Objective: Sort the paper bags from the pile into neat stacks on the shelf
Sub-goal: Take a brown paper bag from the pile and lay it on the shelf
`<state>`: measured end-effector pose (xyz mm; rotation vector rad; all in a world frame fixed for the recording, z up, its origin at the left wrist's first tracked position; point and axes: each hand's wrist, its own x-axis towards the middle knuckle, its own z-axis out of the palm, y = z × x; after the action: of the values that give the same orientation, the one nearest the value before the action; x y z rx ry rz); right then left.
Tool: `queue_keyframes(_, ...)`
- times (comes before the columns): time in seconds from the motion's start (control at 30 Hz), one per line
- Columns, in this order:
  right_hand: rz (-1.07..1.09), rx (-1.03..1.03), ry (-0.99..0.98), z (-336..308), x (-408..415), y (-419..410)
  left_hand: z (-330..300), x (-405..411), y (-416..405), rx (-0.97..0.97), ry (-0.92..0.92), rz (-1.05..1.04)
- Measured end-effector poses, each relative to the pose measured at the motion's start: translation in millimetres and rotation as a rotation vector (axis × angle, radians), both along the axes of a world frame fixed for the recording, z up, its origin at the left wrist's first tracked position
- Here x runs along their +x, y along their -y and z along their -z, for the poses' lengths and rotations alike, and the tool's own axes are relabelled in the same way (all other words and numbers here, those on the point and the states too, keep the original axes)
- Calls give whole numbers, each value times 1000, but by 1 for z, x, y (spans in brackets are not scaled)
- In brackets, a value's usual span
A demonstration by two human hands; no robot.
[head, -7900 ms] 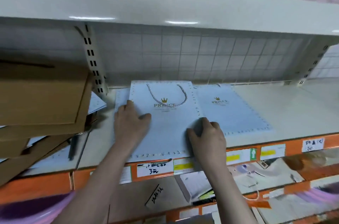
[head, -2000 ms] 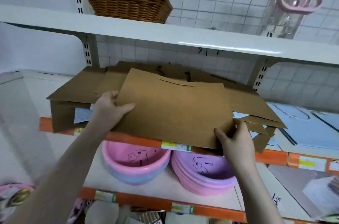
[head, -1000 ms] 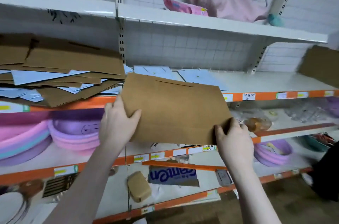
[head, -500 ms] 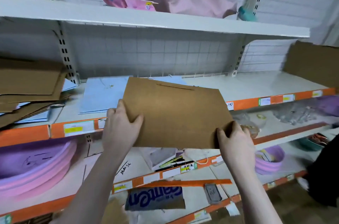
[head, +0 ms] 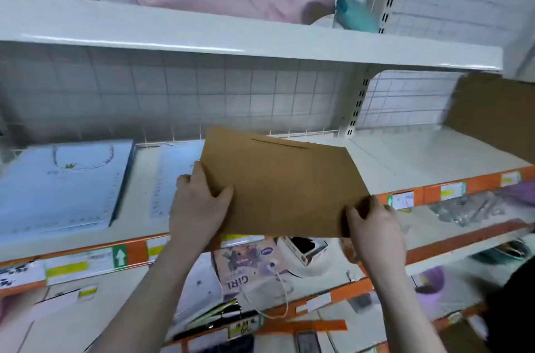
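Brown bag held over shelf edge, both hands gripping

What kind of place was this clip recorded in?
Most likely a retail shop aisle: tiered shelves with orange price-label strips, a wire-grid back panel, and stock such as light blue gift bags laid flat.

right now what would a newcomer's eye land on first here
The flat brown kraft paper bag at centre, gripped at its lower corners by the left hand and right hand above the orange-edged white shelf. Next, the pale blue printed paper bags lying flat at left.
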<state>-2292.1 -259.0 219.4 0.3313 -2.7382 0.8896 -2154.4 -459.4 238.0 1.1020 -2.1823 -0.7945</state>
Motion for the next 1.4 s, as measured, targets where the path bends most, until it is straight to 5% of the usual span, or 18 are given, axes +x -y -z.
queue_keyframes(0.5, -279, 36, 117, 10, -228, -21, 18, -185, -62, 95, 96, -196)
queue_keyframes(1.13, -382, 445, -49, 27, -287, 20, 55, -245, -25, -135, 531, -209)
queue_keyframes(1.4, -382, 443, -49, 29, -296, 28, 62, -250, -21, -172, 500, -238)
